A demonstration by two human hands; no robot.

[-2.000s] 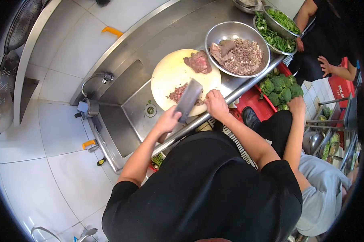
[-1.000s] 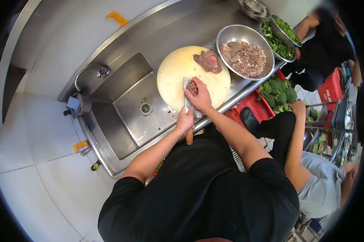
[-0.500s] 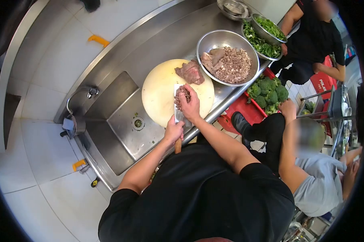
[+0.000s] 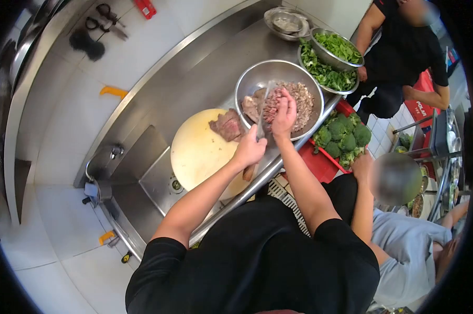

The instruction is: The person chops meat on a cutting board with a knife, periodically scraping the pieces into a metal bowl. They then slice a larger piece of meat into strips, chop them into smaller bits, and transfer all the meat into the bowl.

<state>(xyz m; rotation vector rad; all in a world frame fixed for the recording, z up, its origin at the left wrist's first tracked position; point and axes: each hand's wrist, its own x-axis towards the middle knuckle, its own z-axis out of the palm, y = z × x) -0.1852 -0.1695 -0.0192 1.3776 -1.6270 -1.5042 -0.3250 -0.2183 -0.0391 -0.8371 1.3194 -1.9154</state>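
Note:
My left hand (image 4: 249, 149) is closed around the wooden handle of a broad-bladed kitchen knife (image 4: 262, 118), its blade tilted up over the steel bowl (image 4: 241, 83). Bits of chopped meat (image 4: 271, 106) lie along the blade. Beside them is my right hand (image 4: 284, 116), fingers stretched out over the bowl and close to the meat bits. Under both, the bowl holds a heap of diced meat (image 4: 303, 102) and a larger uncut piece (image 4: 251, 108). A chunk of cooked meat (image 4: 227, 125) rests on the round cutting board (image 4: 194, 149), partly under the bowl's side.
Bowls of leafy greens (image 4: 333, 49) and stacked steel bowls (image 4: 288, 23) stand farther along the counter. A sink (image 4: 137, 180) lies left of the board. A red crate of broccoli (image 4: 341, 133) is below the counter edge. Two people, one in black (image 4: 404, 47), one in grey (image 4: 404, 240), are close at right.
Both hands have moved from the board up and right to the bowl, carrying chopped meat on the knife. The blade has turned from flat to tilted. The camera view has shifted.

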